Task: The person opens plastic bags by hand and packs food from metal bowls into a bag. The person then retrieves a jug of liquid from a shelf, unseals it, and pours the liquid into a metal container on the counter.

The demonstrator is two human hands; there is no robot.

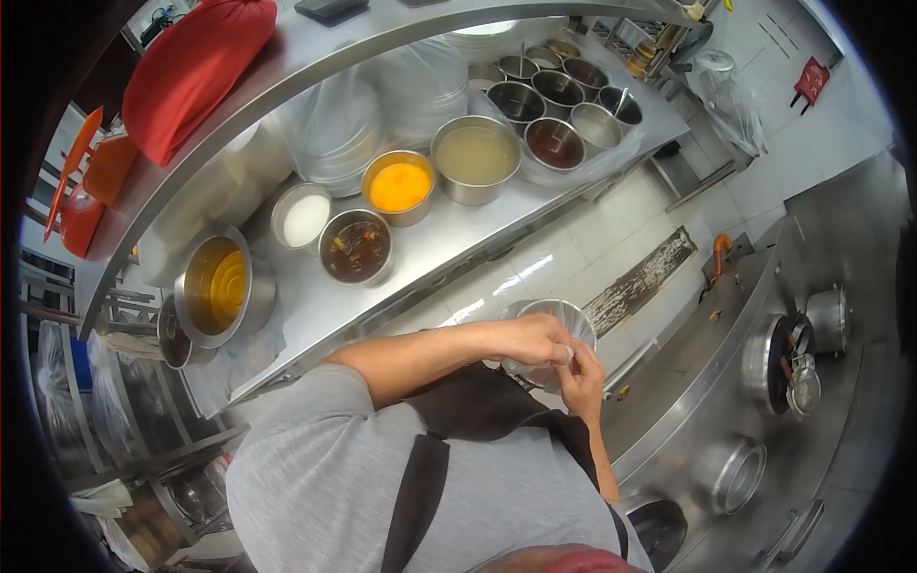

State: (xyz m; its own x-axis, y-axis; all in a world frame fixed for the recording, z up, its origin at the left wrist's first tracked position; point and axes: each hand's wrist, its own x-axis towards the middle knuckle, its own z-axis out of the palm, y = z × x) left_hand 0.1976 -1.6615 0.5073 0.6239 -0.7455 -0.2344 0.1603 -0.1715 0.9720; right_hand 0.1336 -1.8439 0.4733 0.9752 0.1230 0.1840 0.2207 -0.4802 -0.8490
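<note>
My left hand [530, 337] and my right hand [581, 376] meet in front of my apron, fingers pinched together. A small whitish bit [570, 353] shows between the fingertips, too small to name. Just below both hands is a round bin [583, 325] lined with a clear plastic bag, partly hidden by my forearm and hands. Neither hand touches the steel counter.
On the steel counter [382, 298] stand pots of brown sauce [356, 246], yellow-orange liquid [399, 186], white contents [306, 218] and pale broth [476, 158]. At right, a steel cooking range [678, 392] carries pots. A worn dark strip [642, 279] crosses the floor.
</note>
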